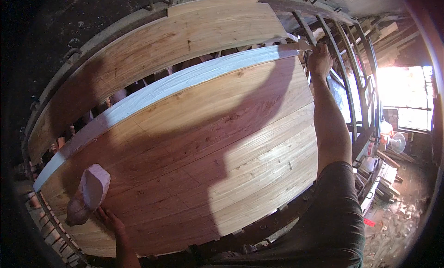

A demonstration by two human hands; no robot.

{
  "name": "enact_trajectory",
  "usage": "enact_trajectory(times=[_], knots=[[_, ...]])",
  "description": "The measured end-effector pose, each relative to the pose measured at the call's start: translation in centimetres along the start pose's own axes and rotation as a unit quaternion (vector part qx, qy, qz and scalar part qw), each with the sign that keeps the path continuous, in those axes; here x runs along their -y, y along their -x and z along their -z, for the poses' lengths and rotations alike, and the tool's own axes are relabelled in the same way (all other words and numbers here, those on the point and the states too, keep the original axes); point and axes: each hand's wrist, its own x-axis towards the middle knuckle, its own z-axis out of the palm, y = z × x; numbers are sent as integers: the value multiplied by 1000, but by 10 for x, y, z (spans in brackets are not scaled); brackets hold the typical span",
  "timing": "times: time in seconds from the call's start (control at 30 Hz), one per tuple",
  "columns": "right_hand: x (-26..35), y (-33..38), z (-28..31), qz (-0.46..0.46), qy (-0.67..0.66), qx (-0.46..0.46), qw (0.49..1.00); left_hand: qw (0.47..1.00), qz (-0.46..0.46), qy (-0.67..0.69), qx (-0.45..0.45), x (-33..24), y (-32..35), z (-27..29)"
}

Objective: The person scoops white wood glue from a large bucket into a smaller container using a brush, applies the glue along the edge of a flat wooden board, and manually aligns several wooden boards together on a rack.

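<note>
A wide panel of edge-joined wooden boards lies before me, its long far edge coated with a white strip. At the strip's right end, my right hand is closed round a small flat tan spreader, its tip at the coated edge. At the lower left, my left hand is against a pale, pinkish-white container, which is tilted over the panel. Some of the left fingers are hidden beside the container, and they seem closed on it.
Beyond a gap lies another wooden board, with a curved dark metal rail past it. A slatted frame stands at the right, with stacked timber behind. Farther right are a small fan and a bright window.
</note>
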Motion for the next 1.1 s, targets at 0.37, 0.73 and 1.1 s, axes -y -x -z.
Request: enact_trajectory(times=[0.37,0.73,1.1], knots=[[153,135,39,156,-54,12,986,997,-16,-72,-14,-68,-5,4],[518,331,112,382,-392,95,832,992,-96,0,-78,-112,-7,54],[549,328,44,288,-489,220,794,990,-77,68,-91,-113,-12,73]])
